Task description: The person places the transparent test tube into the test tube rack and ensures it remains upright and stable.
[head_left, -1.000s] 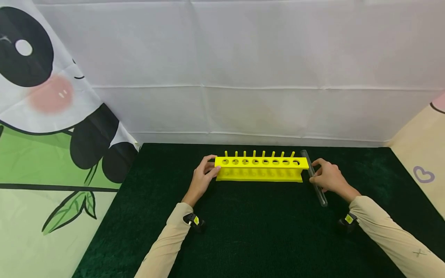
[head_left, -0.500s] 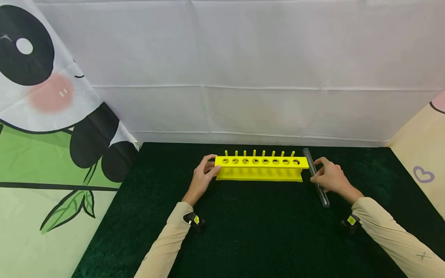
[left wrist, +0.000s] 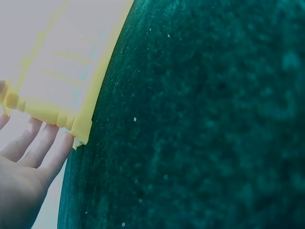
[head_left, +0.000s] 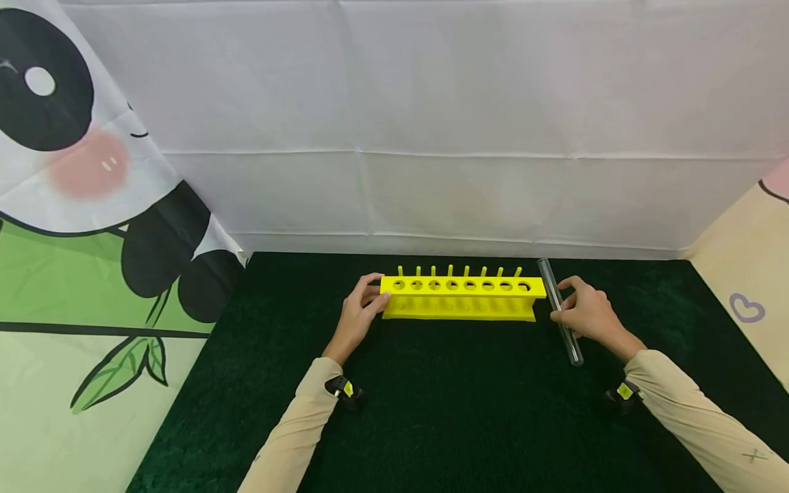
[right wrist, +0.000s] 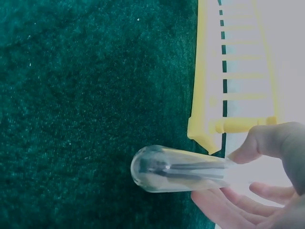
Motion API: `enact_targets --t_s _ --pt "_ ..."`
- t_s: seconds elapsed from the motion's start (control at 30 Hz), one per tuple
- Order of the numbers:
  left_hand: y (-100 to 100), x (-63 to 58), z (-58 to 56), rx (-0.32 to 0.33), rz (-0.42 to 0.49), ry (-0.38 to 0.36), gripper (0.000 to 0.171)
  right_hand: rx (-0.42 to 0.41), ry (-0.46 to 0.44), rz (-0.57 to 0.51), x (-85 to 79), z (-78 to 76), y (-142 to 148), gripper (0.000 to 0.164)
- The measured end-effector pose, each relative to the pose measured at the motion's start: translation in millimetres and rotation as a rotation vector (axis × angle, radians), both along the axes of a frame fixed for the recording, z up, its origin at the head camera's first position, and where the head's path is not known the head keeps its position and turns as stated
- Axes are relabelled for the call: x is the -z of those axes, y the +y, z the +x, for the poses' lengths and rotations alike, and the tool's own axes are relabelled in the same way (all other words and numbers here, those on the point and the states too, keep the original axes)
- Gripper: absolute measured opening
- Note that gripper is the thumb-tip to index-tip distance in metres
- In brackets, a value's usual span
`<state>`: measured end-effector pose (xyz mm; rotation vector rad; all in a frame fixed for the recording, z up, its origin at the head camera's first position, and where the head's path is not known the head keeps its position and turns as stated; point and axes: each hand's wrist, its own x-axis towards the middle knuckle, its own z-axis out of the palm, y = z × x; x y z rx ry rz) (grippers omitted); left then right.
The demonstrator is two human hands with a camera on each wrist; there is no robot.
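A yellow test tube rack (head_left: 464, 308) stands on the dark green cloth, with a row of round holes along its top and a row of pegs behind them. My left hand (head_left: 357, 315) holds the rack's left end, thumb at the front edge; in the left wrist view its fingers (left wrist: 43, 145) reach that end. Just past the right end, my right hand (head_left: 585, 311) pinches a clear glass test tube (head_left: 570, 344) between thumb and fingers. The tube slants, its rounded bottom (right wrist: 147, 169) pointing toward the near side. No tubes show in the rack's holes.
Dark green cloth (head_left: 468, 411) covers the table. A white fabric wall (head_left: 456, 192) rises behind the rack. On the left hangs a panda-print cloth (head_left: 92, 274), and a cream printed cloth (head_left: 755, 274) hangs on the right.
The test tube in my right hand has shifted slightly right, its far end a little higher in view. The rack and my left hand have stayed in place.
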<state>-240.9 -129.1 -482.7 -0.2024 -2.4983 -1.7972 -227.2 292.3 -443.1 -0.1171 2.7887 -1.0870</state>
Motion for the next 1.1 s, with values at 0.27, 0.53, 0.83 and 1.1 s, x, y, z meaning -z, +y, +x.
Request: enact_targets --t_s 0.27,0.53,0.83,1.1 --pt "0.6 -0.9 0.6 0.002 0.008 0.001 0.048 0.004 0.012 0.007 -3.6 2.2 0.1 0.062" --pt "1.1 -2.1 1.9 0.002 0.004 0.008 0.048 0.0 0.022 0.002 -6.3 2.9 0.4 0.063" --pt "1.4 -3.5 0.4 0.015 0.003 -0.024 0.049 0.004 0.043 0.007 -6.7 2.3 1.4 0.062" --pt "8.7 -31.2 14.8 0.021 -0.018 -0.037 0.042 0.012 0.057 0.003 -9.0 3.2 1.4 0.062"
